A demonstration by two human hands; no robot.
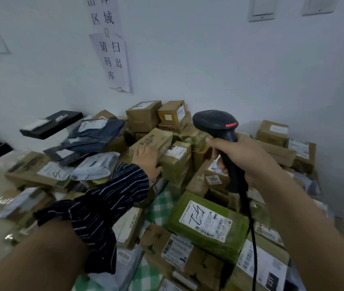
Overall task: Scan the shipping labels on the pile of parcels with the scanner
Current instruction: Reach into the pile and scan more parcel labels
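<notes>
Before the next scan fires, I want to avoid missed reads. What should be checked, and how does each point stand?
1. Scanner held securely: the right hand grips the scanner by its handle. Ok.
2. Parcel steadied: the left hand rests on a brown box in the pile. Ok.
3. Label on that box turned up: none shows on its top face. Cannot tell.
4. Scan window aimed at a label: the window faces away from the camera. Cannot tell.
5. Cable free: it hangs over the parcels, and its end is out of view. Cannot tell.
6. Easy next target: the green parcel lies label up. Ok.
</notes>
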